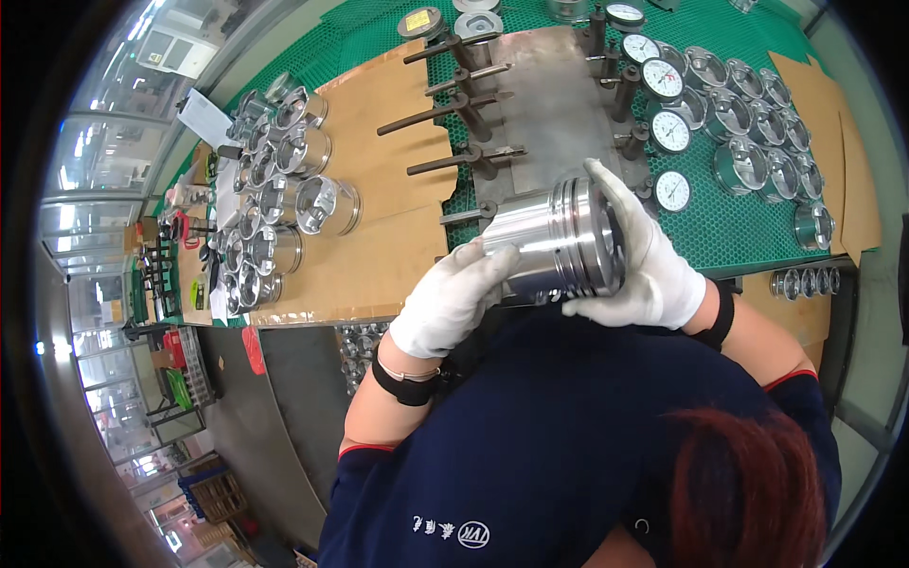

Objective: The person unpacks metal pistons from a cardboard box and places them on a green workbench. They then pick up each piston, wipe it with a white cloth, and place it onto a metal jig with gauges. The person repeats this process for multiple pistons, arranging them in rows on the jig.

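Note:
A large shiny metal piston [535, 237] lies sideways between my two white-gloved hands, held up in front of my chest at the near edge of the bench. Its ringed, grooved end faces right. My left hand [453, 295] grips the smooth skirt end, fingers wrapped over it. Around the grooved crown end curves my right hand [653, 265], thumb and fingers spread along its rim. Beyond the piston is a grey metal plate [554, 114] flanked by dark posts with rods [469, 114] on its left and several round dial gauges [670, 131] on its right.
Several pistons [303, 151] stand on brown cardboard [388, 208] at the left. More pistons [743, 166] stand in rows on the green mat [705, 232] at the right. Below the bench at the right is another row of pistons [805, 282]. Glass partitions [104, 170] line the far left.

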The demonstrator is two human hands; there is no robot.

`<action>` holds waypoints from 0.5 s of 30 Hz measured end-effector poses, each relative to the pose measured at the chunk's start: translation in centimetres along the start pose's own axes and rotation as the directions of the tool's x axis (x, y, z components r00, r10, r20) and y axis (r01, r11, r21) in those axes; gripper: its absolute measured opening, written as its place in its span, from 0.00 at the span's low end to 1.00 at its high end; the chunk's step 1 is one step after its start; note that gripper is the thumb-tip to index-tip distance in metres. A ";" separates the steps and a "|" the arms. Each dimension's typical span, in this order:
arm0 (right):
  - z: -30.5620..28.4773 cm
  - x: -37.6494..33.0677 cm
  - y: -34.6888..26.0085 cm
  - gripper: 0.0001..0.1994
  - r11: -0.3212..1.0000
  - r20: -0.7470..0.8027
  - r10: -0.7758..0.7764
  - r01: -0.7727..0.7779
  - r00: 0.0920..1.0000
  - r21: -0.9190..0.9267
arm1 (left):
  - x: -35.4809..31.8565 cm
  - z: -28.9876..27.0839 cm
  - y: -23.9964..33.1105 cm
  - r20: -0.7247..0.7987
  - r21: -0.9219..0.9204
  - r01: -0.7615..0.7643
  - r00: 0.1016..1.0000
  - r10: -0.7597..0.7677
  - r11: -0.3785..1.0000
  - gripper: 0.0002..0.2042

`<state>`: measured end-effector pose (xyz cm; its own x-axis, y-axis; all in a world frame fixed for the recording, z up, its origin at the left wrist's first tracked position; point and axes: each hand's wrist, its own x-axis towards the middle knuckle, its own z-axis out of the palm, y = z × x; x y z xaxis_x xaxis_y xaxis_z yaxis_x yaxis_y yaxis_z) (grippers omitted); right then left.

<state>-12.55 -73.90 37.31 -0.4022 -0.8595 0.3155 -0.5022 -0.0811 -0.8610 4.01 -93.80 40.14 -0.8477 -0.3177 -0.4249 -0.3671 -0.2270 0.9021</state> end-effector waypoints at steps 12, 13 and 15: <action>-0.6 0.8 1.9 0.48 0.937 -0.036 -0.008 -0.005 0.999 -0.348 | 6.0 4.4 -2.3 0.298 0.791 -0.558 0.709 0.639 0.250 0.44; -0.9 -0.2 1.9 0.47 0.952 -0.043 0.078 -0.087 0.996 -0.294 | 6.4 4.3 -2.7 0.295 0.790 -0.564 0.695 0.656 0.241 0.44; -1.8 -2.2 2.2 0.45 0.951 -0.040 0.247 -0.250 0.968 -0.180 | 7.1 4.2 -3.4 0.286 0.790 -0.570 0.667 0.688 0.224 0.45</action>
<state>-14.17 -71.30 35.44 -0.5440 -0.8320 0.1090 -0.5152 0.2286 -0.8260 -2.35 -91.45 34.35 -0.9276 -0.1049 0.3585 0.0980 0.8578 0.5046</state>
